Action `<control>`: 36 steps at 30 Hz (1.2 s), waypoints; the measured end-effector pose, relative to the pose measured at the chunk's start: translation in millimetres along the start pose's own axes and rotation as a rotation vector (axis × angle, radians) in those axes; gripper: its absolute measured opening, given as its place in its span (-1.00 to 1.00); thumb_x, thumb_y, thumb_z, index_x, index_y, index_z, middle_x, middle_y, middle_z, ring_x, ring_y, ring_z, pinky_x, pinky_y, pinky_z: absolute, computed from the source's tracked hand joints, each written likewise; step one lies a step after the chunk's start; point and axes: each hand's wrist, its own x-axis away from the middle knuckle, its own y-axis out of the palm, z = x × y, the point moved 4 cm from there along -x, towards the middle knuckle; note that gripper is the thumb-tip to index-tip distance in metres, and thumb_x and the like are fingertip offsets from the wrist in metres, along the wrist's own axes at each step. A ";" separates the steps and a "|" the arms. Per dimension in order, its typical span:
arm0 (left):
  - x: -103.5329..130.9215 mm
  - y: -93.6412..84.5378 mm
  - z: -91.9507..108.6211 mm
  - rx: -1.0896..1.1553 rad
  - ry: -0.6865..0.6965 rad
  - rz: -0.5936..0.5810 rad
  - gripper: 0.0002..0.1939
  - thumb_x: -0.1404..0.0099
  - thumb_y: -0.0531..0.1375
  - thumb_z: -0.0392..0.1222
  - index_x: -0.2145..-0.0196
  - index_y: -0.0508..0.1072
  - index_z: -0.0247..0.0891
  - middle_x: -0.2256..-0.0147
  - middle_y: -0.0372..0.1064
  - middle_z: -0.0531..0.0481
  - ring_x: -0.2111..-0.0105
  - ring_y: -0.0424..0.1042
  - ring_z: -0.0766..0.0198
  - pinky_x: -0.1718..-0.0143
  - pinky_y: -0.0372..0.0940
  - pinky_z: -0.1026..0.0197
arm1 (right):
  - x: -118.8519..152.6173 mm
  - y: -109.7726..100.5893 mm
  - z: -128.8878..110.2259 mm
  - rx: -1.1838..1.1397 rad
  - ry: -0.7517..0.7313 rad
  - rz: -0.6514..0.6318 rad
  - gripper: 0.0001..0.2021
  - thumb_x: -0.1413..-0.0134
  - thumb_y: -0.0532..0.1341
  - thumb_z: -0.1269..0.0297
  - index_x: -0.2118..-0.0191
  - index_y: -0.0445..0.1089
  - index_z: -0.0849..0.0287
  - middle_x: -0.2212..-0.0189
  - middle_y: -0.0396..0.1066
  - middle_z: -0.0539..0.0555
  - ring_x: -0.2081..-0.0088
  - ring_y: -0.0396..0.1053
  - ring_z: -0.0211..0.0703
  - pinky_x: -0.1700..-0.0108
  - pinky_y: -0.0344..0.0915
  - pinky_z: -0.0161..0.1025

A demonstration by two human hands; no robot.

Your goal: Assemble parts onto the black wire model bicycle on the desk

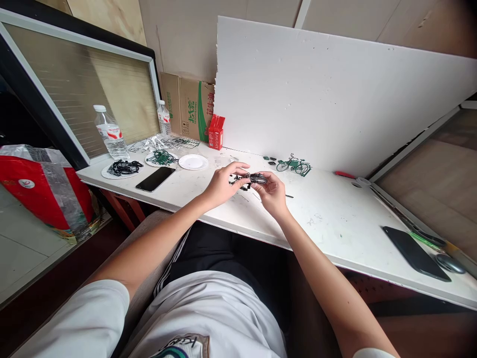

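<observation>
My left hand (225,185) and my right hand (273,193) meet above the white table (223,211). Between them is a small black model bicycle (257,178), and the fingers of both hands close on it. Its wheel shows by my right fingertips, while thin black parts stick out beside my left thumb. Parts of the model are hidden by the fingers. Just beyond my right hand, a green model bicycle (294,165) stands on the table. Small dark green pieces (270,159) lie to its left.
At the left are plates of black parts (124,168) and green parts (162,157), a bare white plate (193,162), a phone (155,179), two water bottles (112,136) and a red box (216,132). A white board (316,94) stands behind. Another black phone (415,252) lies right.
</observation>
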 end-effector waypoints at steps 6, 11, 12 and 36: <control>1.5 -1.3 5.0 -0.009 -0.010 0.020 -0.60 -0.30 0.48 -0.18 -0.05 0.53 -0.17 0.06 0.68 -0.11 0.03 0.69 0.08 -0.10 0.48 0.09 | -0.9 0.2 2.0 -0.041 0.019 -0.011 -0.54 -0.01 0.57 -0.11 0.10 0.49 0.01 0.11 0.56 0.11 0.05 0.53 0.03 -0.09 0.52 0.05; 3.6 0.0 12.3 -0.096 0.015 0.001 -0.60 -0.39 0.41 -0.17 -0.14 0.51 -0.13 0.00 0.67 -0.12 -0.06 0.66 0.01 -0.20 0.43 -0.02 | -1.0 -0.2 -1.4 -0.059 0.058 -0.045 -0.52 0.00 0.58 -0.11 0.09 0.50 0.03 0.09 0.58 0.12 0.04 0.54 0.04 -0.07 0.53 0.04; 4.2 0.6 13.2 -0.124 0.026 -0.008 -0.60 -0.40 0.40 -0.17 -0.16 0.50 -0.11 -0.01 0.67 -0.12 -0.08 0.65 0.00 -0.24 0.40 -0.05 | -0.7 -0.3 -2.1 -0.058 0.070 -0.053 -0.52 -0.01 0.57 -0.11 0.07 0.51 0.03 0.08 0.59 0.13 0.03 0.54 0.04 -0.07 0.53 0.04; 7.8 -1.8 17.5 -0.095 0.168 0.192 -0.82 -0.32 0.47 -0.15 0.12 0.73 -0.16 0.14 0.71 -0.11 0.11 0.68 0.07 -0.01 0.53 0.02 | -2.8 1.9 -4.4 -0.171 0.145 -0.125 -0.53 0.09 0.62 -0.07 0.16 0.53 0.05 0.25 0.54 0.03 0.19 0.48 -0.09 0.01 0.52 -0.04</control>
